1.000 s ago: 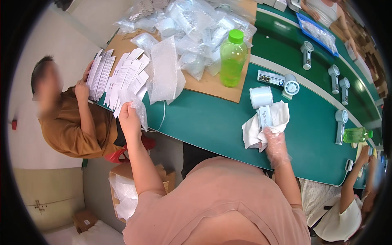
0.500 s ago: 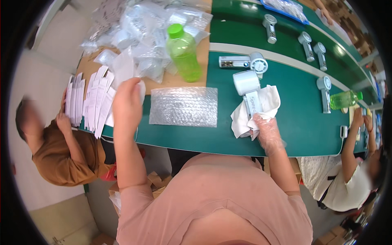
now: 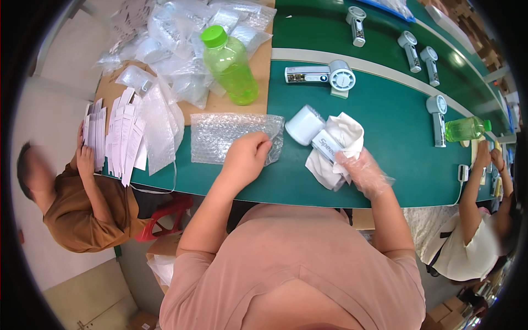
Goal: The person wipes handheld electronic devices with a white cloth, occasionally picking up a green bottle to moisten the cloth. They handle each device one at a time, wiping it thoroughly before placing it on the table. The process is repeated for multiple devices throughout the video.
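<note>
1. The left hand [image 3: 246, 157] rests on the right end of a sheet of bubble wrap [image 3: 228, 137] – fingers curled down and pinching its edge against the green table [image 3: 396, 132].
2. The bubble wrap lies flat at the near edge of the table, its left part reaching onto a brown cardboard sheet [image 3: 220, 107].
3. The right hand [image 3: 360, 170], in a thin clear plastic glove, is clenched around a white cloth [image 3: 338, 148] and the handle of a white handheld fan [image 3: 311, 129] wrapped in it; the fan's round head sticks out to the left, just beside the bubble wrap.
4. Behind the bubble wrap a green plastic bottle [image 3: 231, 66] stands on the cardboard, in front of a heap of clear plastic bags [image 3: 170, 38].
5. Further back another white handheld fan [image 3: 324, 74] lies on its side; more fans [image 3: 410, 49] lie along the far strip of the table.
6. To the left, a person in a brown shirt [image 3: 71, 212] touches rows of white paper slips [image 3: 118, 137].
7. To the right, another person's hands [image 3: 489, 157] are at the table edge – near a second green bottle [image 3: 465, 129] lying on its side.
</note>
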`<state>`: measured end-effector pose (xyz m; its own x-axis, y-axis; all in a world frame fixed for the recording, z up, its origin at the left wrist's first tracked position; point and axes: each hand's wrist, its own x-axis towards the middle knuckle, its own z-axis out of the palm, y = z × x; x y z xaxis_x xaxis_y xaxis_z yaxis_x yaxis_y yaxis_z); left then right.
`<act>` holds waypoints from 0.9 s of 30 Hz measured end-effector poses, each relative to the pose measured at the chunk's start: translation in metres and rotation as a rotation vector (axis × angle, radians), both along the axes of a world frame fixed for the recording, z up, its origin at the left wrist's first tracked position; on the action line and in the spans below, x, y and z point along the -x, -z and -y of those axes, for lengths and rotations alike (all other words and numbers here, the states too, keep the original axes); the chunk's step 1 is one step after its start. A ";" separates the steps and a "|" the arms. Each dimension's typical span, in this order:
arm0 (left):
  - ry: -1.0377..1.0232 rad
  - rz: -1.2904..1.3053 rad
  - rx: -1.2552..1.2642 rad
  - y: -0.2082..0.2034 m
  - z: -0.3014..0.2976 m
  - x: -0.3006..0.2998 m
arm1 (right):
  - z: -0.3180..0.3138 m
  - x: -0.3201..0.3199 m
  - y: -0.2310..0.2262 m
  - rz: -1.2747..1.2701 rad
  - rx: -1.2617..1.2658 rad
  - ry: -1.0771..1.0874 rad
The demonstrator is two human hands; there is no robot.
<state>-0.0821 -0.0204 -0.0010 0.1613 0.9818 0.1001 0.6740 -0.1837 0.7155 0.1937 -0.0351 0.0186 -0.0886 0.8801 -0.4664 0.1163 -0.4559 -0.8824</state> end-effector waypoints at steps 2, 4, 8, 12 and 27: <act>0.023 0.117 0.050 -0.003 0.000 0.011 | -0.003 0.002 -0.008 0.015 0.061 -0.096; 0.031 0.183 0.102 -0.003 0.003 0.017 | -0.007 -0.001 -0.010 0.036 0.189 -0.215; -0.090 0.296 0.334 -0.007 0.011 0.031 | -0.017 0.026 -0.004 0.032 0.224 -0.365; -0.178 0.228 0.262 -0.008 0.015 0.041 | -0.024 0.034 -0.005 0.012 0.150 -0.458; 0.292 -0.062 -0.700 -0.047 0.031 -0.036 | 0.007 0.041 0.027 -0.270 0.138 -0.121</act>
